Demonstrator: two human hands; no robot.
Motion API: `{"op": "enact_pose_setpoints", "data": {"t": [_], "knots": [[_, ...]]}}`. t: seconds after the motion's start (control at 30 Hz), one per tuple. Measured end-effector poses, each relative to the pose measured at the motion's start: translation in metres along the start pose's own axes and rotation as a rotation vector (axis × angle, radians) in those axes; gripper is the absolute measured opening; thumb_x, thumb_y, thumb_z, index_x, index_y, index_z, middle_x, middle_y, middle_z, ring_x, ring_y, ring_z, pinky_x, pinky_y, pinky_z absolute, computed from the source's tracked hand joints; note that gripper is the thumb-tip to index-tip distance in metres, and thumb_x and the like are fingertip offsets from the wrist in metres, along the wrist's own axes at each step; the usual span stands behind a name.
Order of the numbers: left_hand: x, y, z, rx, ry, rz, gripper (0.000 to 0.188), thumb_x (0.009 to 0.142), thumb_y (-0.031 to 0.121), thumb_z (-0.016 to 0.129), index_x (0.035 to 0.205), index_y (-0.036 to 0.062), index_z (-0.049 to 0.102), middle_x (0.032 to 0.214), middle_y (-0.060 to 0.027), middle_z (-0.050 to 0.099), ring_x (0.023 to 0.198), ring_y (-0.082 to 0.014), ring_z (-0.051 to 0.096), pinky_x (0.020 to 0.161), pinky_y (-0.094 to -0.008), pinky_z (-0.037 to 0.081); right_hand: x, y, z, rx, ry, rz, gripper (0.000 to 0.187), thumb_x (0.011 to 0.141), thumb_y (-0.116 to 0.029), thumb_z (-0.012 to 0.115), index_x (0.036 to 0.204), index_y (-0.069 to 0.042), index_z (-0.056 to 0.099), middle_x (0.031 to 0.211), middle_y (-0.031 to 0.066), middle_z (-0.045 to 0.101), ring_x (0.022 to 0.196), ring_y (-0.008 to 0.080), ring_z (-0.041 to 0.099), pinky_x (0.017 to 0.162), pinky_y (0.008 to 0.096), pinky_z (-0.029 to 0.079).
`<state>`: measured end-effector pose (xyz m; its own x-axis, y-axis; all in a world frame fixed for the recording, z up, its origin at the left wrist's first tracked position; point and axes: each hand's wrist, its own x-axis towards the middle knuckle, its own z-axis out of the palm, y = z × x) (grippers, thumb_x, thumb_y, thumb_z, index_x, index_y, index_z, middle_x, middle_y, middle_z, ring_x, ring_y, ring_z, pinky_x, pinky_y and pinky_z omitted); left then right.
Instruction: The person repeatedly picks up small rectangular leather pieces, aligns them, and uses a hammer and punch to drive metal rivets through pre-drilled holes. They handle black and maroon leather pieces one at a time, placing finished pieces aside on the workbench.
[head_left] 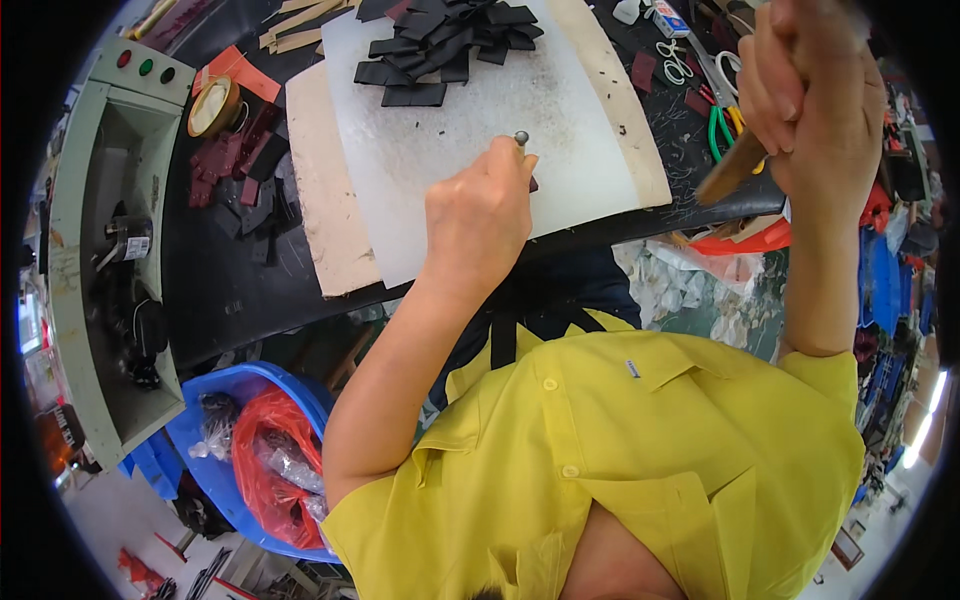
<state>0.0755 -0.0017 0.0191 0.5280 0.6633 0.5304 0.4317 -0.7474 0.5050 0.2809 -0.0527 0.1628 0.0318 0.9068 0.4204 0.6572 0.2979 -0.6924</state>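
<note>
Upper middle of the frame: metal tool [521,137], likely a punch, round head up. Dark red piece [533,185] peeks out just beside the fist; can't see if the tip sits on it. Left hand [481,207] is closed around the shaft, only the head showing above. Right hand [826,115], upper right, is wrapped round a wooden handle [733,172], raised well apart from the tool; its far end is blurred at the top edge, so can't tell what's there.

To do it well, I'd keep the shaft square to the white board [385,170], fingers below the head, and strike straight down dead centre. A glancing hit would probably catch knuckles or skew the mark. Pin the piece flat first. Black strips [445,45], top centre, look clear of the swing.
</note>
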Motion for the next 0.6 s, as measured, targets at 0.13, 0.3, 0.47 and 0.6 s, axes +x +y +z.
{"op": "enact_pose_setpoints", "data": {"t": [0.13, 0.3, 0.47, 0.6], "knots": [[0.004, -0.002, -0.002, 0.11, -0.09, 0.03, 0.017, 0.09, 0.013, 0.067, 0.086, 0.0024, 0.054, 0.067, -0.0106, 0.064, 0.054, -0.0281, 0.064, 0.048, -0.0348, 0.049, -0.001, 0.014, 0.011, -0.563, -0.291, -0.022, 0.022, 0.086, -0.023, 0.07, 0.091, -0.004, 0.061, 0.068, 0.0191, 0.062, 0.067, 0.0347, 0.065, 0.062, 0.0418, 0.051], [-0.001, -0.003, -0.001, -0.006, -0.012, -0.015, 0.015, 0.091, 0.011, 0.067, 0.086, 0.0033, 0.055, 0.067, -0.0112, 0.065, 0.055, -0.0288, 0.064, 0.048, -0.0363, 0.047, -0.029, 0.036, 0.013, -0.629, -0.32, -0.101, 0.02, 0.085, -0.021, 0.071, 0.091, -0.007, 0.058, 0.064, 0.0155, 0.062, 0.063, 0.0355, 0.064, 0.056, 0.0447, 0.051], [-0.002, -0.002, -0.004, -0.027, 0.001, -0.068, 0.01, 0.092, 0.008, 0.065, 0.09, 0.0038, 0.057, 0.067, -0.0107, 0.065, 0.056, -0.0279, 0.065, 0.049, -0.0359, 0.047, -0.049, 0.046, 0.047, -0.558, -0.46, -0.084, 0.024, 0.085, -0.021, 0.071, 0.089, -0.006, 0.052, 0.064, 0.0141, 0.062, 0.063, 0.0364, 0.065, 0.055, 0.0451, 0.051], [-0.004, -0.005, -0.004, -0.201, 0.028, -0.238, 0.01, 0.096, 0.008, 0.062, 0.092, 0.0016, 0.055, 0.071, -0.0095, 0.067, 0.062, -0.0241, 0.07, 0.052, -0.0328, 0.052, -0.047, 0.045, 0.051, -0.594, -0.502, -0.118, 0.025, 0.085, -0.019, 0.07, 0.091, -0.005, 0.05, 0.065, 0.0139, 0.062, 0.062, 0.0365, 0.065, 0.054, 0.0434, 0.051]]}}
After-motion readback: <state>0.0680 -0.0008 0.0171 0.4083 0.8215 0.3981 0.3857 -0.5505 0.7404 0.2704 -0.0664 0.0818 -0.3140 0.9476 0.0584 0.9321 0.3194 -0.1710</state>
